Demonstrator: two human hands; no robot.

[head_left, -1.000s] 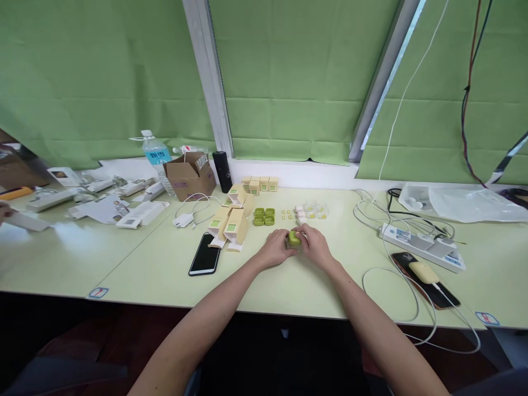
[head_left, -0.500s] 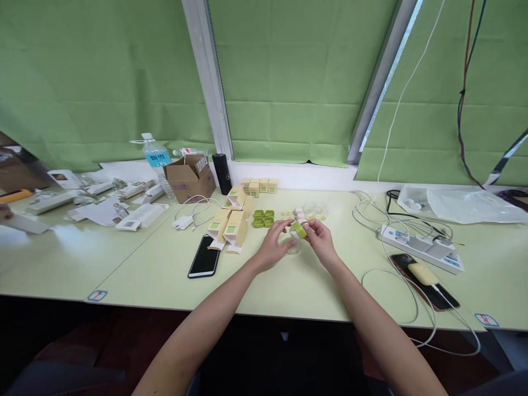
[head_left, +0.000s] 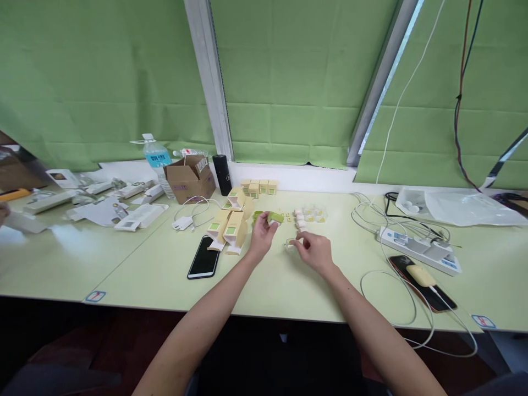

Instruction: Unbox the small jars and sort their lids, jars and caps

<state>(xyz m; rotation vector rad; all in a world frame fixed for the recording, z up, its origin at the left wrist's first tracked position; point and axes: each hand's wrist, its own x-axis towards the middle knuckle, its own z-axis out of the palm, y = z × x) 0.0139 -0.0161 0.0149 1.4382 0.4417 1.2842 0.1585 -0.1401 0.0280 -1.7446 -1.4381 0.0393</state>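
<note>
My left hand pinches a small green square case with a pale edge, just over the group of green cases that it partly hides. My right hand is lower and to the right, its thumb and finger closed on a small clear plastic piece at the tabletop. Beyond the hands lie several tiny yellow pieces, a row of pale pink-white pieces and a clear tray with yellow spots.
Cream cardboard boxes stand left of my hands beside a black phone. Smaller cream boxes line the wall. A brown carton stands back left. Cables and a power strip lie right. Another person's hand shows far left.
My hands have parted. The left has moved left with the green case, toward the other green cases. The right has let go of that case and come down onto the clear plastic piece.
</note>
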